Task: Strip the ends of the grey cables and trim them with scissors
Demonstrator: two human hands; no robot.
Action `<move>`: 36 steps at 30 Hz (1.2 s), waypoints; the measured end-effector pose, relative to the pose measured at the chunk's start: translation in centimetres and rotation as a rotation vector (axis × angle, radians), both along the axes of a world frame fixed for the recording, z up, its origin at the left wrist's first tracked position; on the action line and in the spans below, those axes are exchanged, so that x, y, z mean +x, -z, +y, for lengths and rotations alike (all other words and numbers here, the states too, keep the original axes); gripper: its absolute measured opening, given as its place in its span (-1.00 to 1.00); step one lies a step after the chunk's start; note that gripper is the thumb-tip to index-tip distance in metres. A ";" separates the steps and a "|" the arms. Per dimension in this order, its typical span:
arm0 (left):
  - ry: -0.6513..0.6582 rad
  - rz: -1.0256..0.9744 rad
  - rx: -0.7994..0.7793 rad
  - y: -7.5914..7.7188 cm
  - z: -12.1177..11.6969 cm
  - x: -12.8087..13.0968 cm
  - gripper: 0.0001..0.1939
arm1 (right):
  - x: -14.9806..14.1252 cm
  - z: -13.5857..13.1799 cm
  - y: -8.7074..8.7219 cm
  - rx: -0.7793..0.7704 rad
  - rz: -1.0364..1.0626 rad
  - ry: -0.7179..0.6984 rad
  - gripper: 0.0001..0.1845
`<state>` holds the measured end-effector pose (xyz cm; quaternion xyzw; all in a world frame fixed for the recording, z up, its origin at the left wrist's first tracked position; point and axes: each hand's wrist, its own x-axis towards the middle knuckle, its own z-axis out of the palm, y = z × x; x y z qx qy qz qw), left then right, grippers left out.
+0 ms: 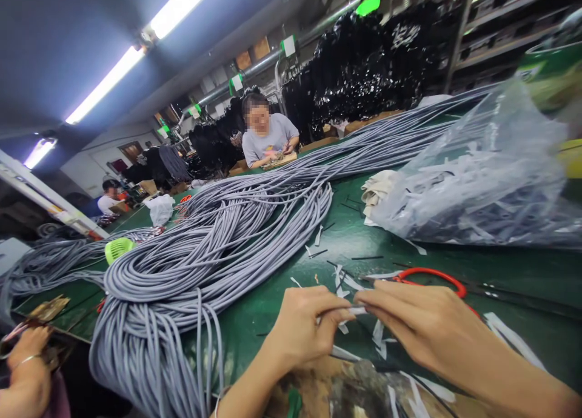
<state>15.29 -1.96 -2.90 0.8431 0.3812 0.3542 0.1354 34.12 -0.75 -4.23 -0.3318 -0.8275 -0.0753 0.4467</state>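
Observation:
My left hand (313,321) and my right hand (409,321) meet over the front of the green table (254,321), fingertips pinched close together. Between them shows a short pale grey piece, likely the end of a cable (358,310); my fingers cover most of it. Red-handled scissors (431,274) lie just behind my right hand. White strips (378,339) and short black bits are scattered under and around my fingers. Left of my hands, a big bundle of grey cables (218,248) lies coiled, some loops hanging over the front edge.
A clear plastic bag (482,182) full of white scraps stands at the right, beside a beige cloth (379,191). Across the table a person (270,130) works with their hands. Another person's arm (27,363) enters at lower left. Stained cardboard (313,381) lies close in front.

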 end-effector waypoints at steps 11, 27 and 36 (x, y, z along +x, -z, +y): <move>-0.098 -0.180 -0.200 0.0 0.0 0.1 -0.66 | -0.2 -0.2 -1.1 0.210 0.059 -0.012 -0.67; -0.034 0.043 0.117 -2.4 0.6 0.7 -0.60 | -1.0 -0.5 -1.0 -0.734 0.501 -0.182 -0.67; -0.137 -0.334 -0.220 -0.9 -1.9 2.8 -0.35 | -0.5 -1.1 -2.3 -0.833 0.712 -0.270 -0.69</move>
